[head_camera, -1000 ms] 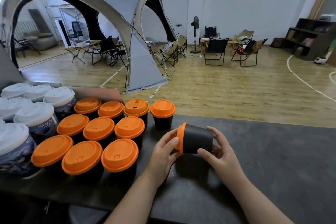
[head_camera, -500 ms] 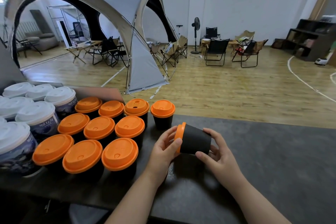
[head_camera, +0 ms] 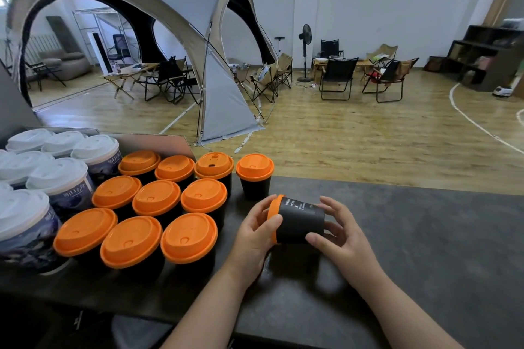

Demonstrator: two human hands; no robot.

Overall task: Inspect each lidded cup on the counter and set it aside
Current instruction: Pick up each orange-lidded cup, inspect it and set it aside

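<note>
A black cup with an orange lid [head_camera: 300, 221] lies on its side just above the dark counter [head_camera: 425, 235], lid pointing left, white lettering facing up. My left hand [head_camera: 255, 235] grips the lid end. My right hand [head_camera: 340, 232] holds the cup's base end, thumb in front and fingers behind. Several more black cups with orange lids [head_camera: 156, 201] stand upright in rows to the left; the nearest single one [head_camera: 254, 176] stands just behind my left hand.
Several white-lidded printed cups [head_camera: 59, 181] stand at the far left. A grey board [head_camera: 158, 142] leans behind the cups. Beyond the counter's far edge are a wooden floor, a grey dome tent [head_camera: 221, 88] and folding chairs.
The cup has been rotated in my hands, bringing the white lettering into view on top. Both hands kept hold of it at about the same spot.
</note>
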